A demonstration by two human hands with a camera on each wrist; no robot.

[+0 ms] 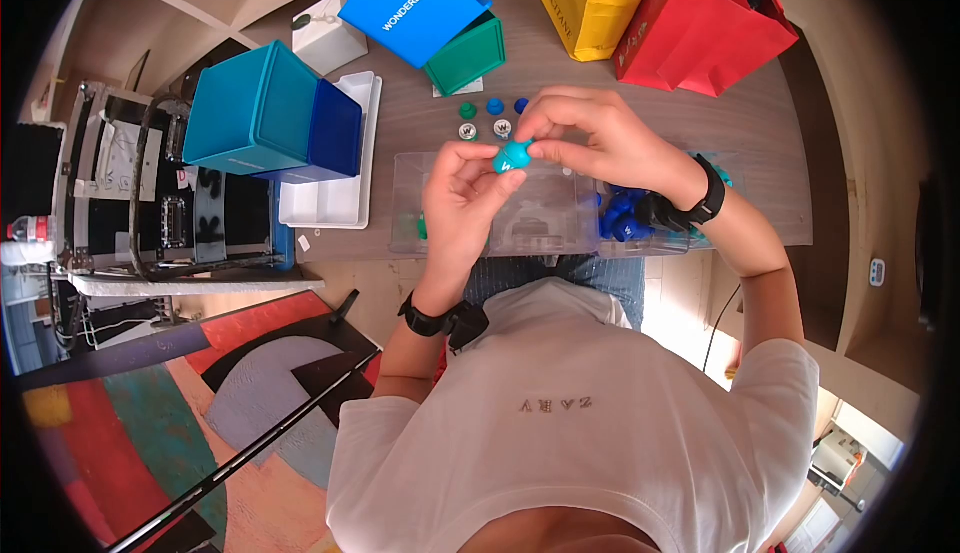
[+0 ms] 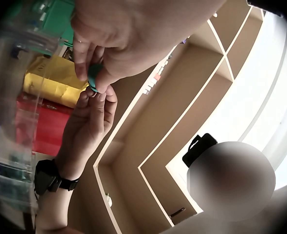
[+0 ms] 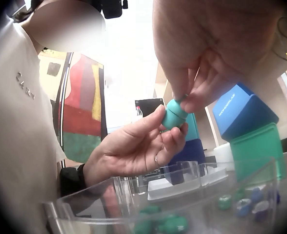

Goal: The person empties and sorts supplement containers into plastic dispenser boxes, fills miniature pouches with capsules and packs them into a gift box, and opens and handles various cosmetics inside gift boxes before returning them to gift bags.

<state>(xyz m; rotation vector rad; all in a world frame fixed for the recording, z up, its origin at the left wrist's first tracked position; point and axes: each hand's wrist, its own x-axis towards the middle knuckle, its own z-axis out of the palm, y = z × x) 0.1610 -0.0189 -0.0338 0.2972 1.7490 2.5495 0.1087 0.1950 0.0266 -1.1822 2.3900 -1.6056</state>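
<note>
A small round teal bottle [image 1: 511, 158] with a white W on it is held up over a clear plastic bin [image 1: 410, 173]. My left hand [image 1: 462, 193] grips the body between thumb and fingers. The right hand [image 1: 600, 133] pinches the narrower top end with thumb and fingertips. A seam between body and top shows on the bottle [image 3: 175, 115] in the right wrist view. Blue bottles [image 1: 625, 221] lie in the bin's right part, green ones [image 3: 170, 224] in its left part. Past the hands stand a green piece [image 1: 467, 110], a blue piece [image 1: 495, 106] and white-topped pieces [image 1: 468, 131].
Teal and dark blue boxes [image 1: 250, 108] stand on a white tray [image 1: 355, 193] at the left. Behind are a blue box [image 1: 415, 3], a green box [image 1: 470, 58], a yellow bag [image 1: 590, 8] and a red bag [image 1: 690, 33]. The table's front edge is close to the person.
</note>
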